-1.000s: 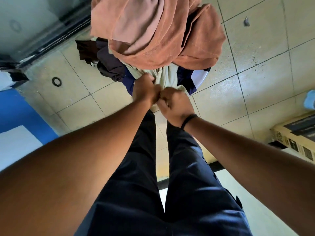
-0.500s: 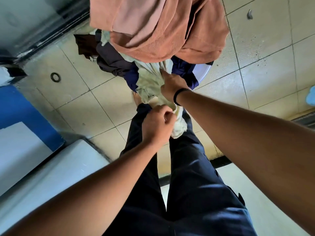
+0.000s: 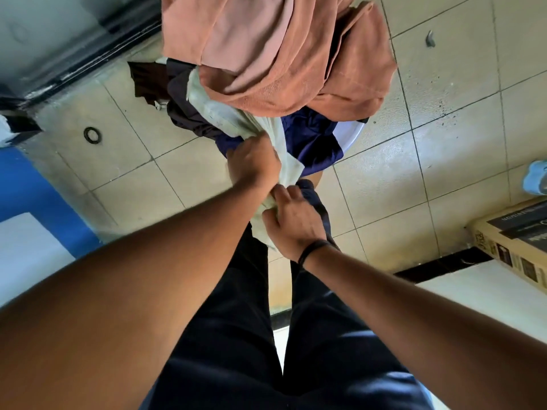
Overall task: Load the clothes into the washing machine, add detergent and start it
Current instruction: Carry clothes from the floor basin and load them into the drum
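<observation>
Both hands clutch one pale cream garment (image 3: 282,149) that stretches from the clothes pile (image 3: 266,84) on the tiled floor (image 3: 414,179). Left hand (image 3: 254,165) fingers clamp it near the pile; right hand (image 3: 291,221) fingers bunch its lower end.

A heap of clothes (image 3: 266,93) sits on the tiled floor. On top lies a large salmon-orange towel (image 3: 284,54), draped in thick folds. Beneath it show a dark brown garment (image 3: 154,81) at the left and navy blue fabric (image 3: 313,140) at the right. A pale cream cloth (image 3: 284,149) trails out from under the towel, stretched toward the viewer and bunched at its near end.
</observation>
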Demonstrator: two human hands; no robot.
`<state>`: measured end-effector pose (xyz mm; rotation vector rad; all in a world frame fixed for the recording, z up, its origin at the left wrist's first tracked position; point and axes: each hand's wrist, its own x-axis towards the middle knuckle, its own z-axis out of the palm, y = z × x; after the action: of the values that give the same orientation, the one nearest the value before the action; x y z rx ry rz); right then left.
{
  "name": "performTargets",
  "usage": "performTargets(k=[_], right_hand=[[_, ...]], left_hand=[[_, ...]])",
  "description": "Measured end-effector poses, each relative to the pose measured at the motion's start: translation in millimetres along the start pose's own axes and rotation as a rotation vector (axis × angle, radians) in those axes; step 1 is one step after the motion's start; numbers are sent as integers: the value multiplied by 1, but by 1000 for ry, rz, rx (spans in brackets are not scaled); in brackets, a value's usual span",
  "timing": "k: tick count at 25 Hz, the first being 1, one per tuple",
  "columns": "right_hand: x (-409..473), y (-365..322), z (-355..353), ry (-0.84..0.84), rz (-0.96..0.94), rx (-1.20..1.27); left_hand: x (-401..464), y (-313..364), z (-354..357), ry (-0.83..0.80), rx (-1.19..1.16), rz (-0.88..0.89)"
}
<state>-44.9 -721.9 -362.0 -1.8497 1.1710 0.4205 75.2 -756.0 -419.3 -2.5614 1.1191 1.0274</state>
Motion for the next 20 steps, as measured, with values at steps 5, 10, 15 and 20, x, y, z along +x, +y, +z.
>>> performTargets(k=[5,10,15,20], right_hand=[[41,9,-8,241,223,332],[105,11,-17,-287,216,57],[91,13,-2,-425,195,-122],[22,-10,-48,-310,122,-36]], left_hand=[[-66,-26,26,-56,96,211],[-135,-37,45,-77,48,454],[-126,-39,33,-36,-29,451],[-136,-48,-14,-48,-128,290]])
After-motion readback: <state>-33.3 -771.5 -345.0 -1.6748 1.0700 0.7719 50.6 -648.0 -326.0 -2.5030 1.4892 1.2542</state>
